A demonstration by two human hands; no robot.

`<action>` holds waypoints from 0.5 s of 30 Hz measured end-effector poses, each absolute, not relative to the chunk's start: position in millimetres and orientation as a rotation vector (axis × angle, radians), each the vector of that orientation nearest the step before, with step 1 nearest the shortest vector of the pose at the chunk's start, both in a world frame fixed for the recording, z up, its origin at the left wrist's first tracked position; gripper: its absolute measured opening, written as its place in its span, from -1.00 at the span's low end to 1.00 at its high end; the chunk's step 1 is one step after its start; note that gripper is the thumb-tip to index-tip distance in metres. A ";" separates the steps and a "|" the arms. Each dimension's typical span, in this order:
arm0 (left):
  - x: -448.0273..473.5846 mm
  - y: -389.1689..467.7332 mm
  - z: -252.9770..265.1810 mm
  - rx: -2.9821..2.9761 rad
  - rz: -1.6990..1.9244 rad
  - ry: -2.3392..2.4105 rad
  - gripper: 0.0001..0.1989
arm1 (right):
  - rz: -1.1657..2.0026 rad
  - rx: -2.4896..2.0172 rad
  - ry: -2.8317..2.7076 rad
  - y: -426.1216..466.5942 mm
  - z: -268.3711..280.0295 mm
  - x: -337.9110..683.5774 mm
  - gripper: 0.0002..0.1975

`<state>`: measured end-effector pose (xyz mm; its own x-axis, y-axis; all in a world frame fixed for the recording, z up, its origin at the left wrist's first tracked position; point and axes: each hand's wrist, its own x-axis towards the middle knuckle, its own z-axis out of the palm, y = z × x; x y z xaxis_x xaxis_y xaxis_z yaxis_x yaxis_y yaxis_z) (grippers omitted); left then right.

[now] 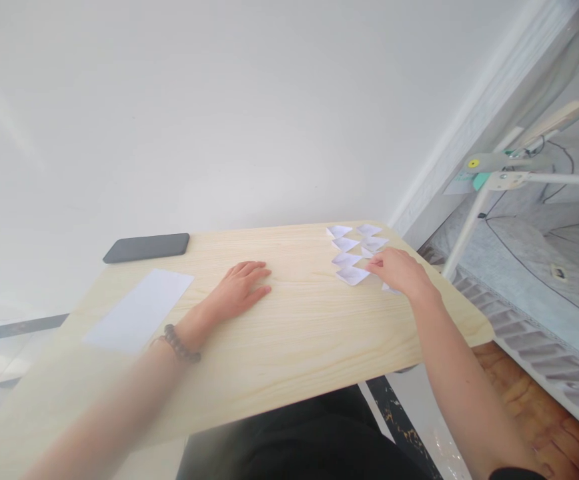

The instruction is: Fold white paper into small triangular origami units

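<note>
My left hand (239, 288) rests palm down on the light wooden table, fingers stretched out and nothing in them. A dark bead bracelet (182, 343) circles that wrist. At the right end of the table, my right hand (400, 270) has thumb and fingers pinched together at a small folded white paper piece (390, 289), which the hand mostly covers. Several similar folded paper pieces (352, 275) lie beside it in two columns, their points facing sideways. The hand also hides part of another piece in the right column.
A flat white paper sheet (142, 310) lies on the left of the table (289, 347). Behind it, a dark grey flat slab (147, 247) sits at the back left edge. A white wall (249, 113) rises behind the table. A white metal frame (469, 227) stands to the right.
</note>
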<state>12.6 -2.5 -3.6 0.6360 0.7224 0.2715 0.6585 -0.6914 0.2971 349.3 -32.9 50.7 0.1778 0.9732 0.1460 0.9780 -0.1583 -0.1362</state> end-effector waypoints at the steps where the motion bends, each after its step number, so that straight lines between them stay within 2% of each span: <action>1: 12.6 -2.6 -3.6 2.684 0.556 1.144 -0.58 | -0.034 -2.234 -1.895 -33.5 52.0 346.3 -0.82; 4: 12.8 -3.3 -3.1 2.688 0.544 1.147 -0.58 | -0.051 -2.187 -1.848 -34.1 54.5 325.4 -0.79; 10: 7.0 -5.9 6.0 2.736 0.423 1.224 -0.62 | 0.059 -1.855 -2.132 -25.8 37.0 252.5 -0.75; 15: -19.7 -12.6 23.8 2.693 0.167 1.703 -0.62 | 0.098 -1.620 -2.330 -3.4 16.3 200.8 -0.77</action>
